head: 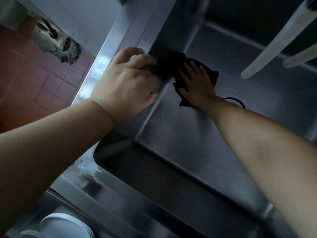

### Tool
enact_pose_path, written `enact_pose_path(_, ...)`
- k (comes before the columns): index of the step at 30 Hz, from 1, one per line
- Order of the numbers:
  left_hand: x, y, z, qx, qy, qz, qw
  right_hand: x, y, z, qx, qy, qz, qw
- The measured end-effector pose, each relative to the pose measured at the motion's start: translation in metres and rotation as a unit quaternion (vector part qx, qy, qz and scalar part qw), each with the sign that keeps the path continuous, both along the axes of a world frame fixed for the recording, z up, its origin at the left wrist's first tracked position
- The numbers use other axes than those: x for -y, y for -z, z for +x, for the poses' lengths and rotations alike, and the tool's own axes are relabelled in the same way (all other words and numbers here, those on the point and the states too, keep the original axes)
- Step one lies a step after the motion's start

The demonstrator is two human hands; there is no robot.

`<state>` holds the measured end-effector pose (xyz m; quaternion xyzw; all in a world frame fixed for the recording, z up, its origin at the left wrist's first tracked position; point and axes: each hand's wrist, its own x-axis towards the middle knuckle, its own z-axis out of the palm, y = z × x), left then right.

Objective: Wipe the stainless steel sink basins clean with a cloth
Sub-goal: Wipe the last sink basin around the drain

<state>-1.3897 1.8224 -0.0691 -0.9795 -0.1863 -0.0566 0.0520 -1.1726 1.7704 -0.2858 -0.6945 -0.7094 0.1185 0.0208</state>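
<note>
Cloth (173, 64), dark and crumpled, lies at frame centre against the left wall of the brushed-steel sink basin (180, 143), long axis running upper left to lower right. Right hand (197, 83) presses it flat, fingers spread. Left hand (127, 83) curls over the smooth rim (96, 69), fingertips touching cloth.

Dim and bluish overall, darkest inside the sink basin (197, 143). Bright glare along the rim left of the basin. Soft blur and wide-angle bending toward the edges.
</note>
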Motion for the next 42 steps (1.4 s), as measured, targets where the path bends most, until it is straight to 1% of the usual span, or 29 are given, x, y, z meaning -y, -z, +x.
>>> enact_pose_path(2, 0.000, 0.000, 0.000, 0.001, -0.001, 0.000, 1.000, 0.005, -0.002, -0.012, 0.005, 0.031, -0.014, 0.999)
enact_pose_path(4, 0.001, -0.001, 0.001, -0.007, -0.005, 0.001, 1.000, 0.022, -0.006, -0.033, -0.005, 0.033, -0.022, 0.999)
enact_pose_path(6, 0.001, -0.002, 0.001, -0.014, -0.005, 0.004, 1.000, 0.051, -0.009, -0.058, -0.014, -0.013, -0.023, 1.000)
enact_pose_path(9, 0.004, -0.002, -0.001, -0.008, 0.001, 0.015, 1.000, 0.109, -0.008, -0.090, -0.021, -0.118, -0.031, 0.992)
enact_pose_path(11, 0.005, -0.002, -0.002, -0.009, 0.009, 0.024, 1.000, 0.146, -0.007, -0.098, -0.018, -0.154, -0.032, 0.987)
enact_pose_path(15, 0.010, -0.003, -0.003, -0.038, 0.022, 0.055, 0.998, 0.213, -0.011, -0.083, 0.011, -0.179, -0.067, 0.981)
enact_pose_path(19, 0.016, -0.004, 0.000, -0.059, 0.082, 0.087, 0.991, 0.267, -0.023, -0.042, 0.046, -0.161, -0.099, 0.981)
enact_pose_path(22, 0.020, -0.002, 0.003, -0.062, 0.114, 0.088, 0.988, 0.286, -0.029, -0.006, 0.071, -0.101, -0.108, 0.986)
enact_pose_path(26, 0.049, 0.013, 0.013, -0.034, 0.119, 0.024, 0.992, 0.277, -0.032, 0.034, 0.074, 0.028, -0.100, 0.992)
enact_pose_path(28, 0.068, 0.025, 0.016, -0.039, 0.132, 0.002, 0.990, 0.268, -0.030, 0.048, 0.075, 0.110, -0.092, 0.987)
enact_pose_path(30, 0.081, 0.036, 0.017, -0.063, 0.136, -0.022, 0.988, 0.265, -0.029, 0.059, 0.079, 0.216, -0.095, 0.969)
enact_pose_path(33, 0.088, 0.048, 0.017, -0.106, 0.134, -0.059, 0.983, 0.274, -0.025, 0.053, 0.090, 0.376, -0.105, 0.916)
enact_pose_path(35, 0.090, 0.054, 0.015, -0.131, 0.123, -0.085, 0.980, 0.284, -0.024, 0.036, 0.084, 0.428, -0.108, 0.893)
enact_pose_path(36, 0.089, 0.056, 0.014, -0.142, 0.115, -0.099, 0.978, 0.290, -0.024, 0.027, 0.081, 0.428, -0.110, 0.894)
enact_pose_path(37, 0.089, 0.058, 0.012, -0.148, 0.109, -0.111, 0.977, 0.296, -0.025, 0.018, 0.078, 0.404, -0.111, 0.904)
enact_pose_path(38, 0.089, 0.060, 0.011, -0.152, 0.102, -0.120, 0.976, 0.303, -0.026, 0.012, 0.071, 0.359, -0.111, 0.924)
enact_pose_path(40, 0.087, 0.064, 0.010, -0.169, 0.066, -0.142, 0.973, 0.315, -0.029, 0.003, 0.039, 0.234, -0.093, 0.967)
enact_pose_path(42, 0.085, 0.072, 0.011, -0.174, 0.009, -0.168, 0.970, 0.318, -0.034, -0.001, -0.008, 0.124, -0.093, 0.988)
